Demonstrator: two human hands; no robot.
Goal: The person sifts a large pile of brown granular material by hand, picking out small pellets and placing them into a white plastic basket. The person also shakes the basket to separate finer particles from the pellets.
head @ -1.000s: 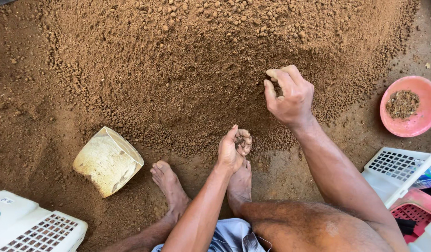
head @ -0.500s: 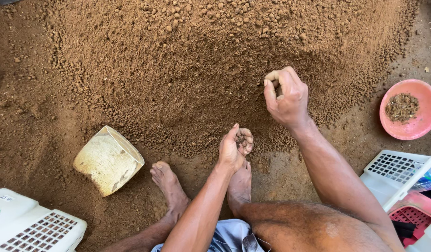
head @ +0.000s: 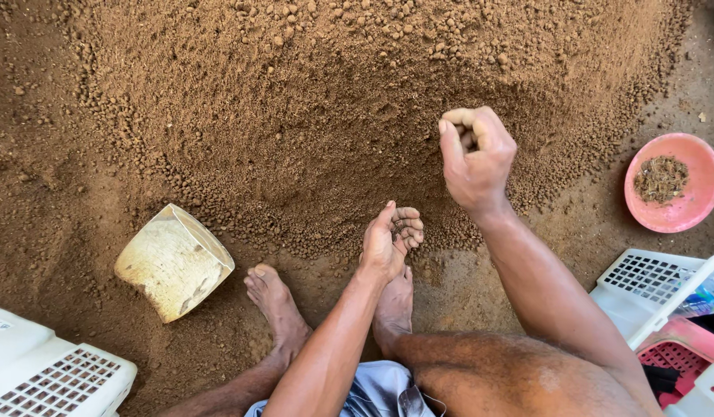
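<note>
I sit barefoot on the ground before a wide heap of brown crumbly soil [head: 311,116]. My right hand [head: 477,158] hovers over the heap's near slope, its fingers curled into a loose fist around a small lump of soil that is mostly hidden. My left hand [head: 392,239] is lower and closer to me, just above my foot [head: 394,301]. It is cupped, with the fingers curled over a few soil bits. The two hands are apart.
A pale bucket [head: 175,262] lies tipped on the soil at the left, near my other foot [head: 276,297]. A pink bowl [head: 681,220] holding dry plant debris sits at the right. White slatted crates stand at bottom left [head: 48,374] and bottom right [head: 651,286], beside a pink crate [head: 674,355].
My right hand has curled its fingers tighter into a fist in about the same place. The left hand has closed further over the soil bits in its palm.
</note>
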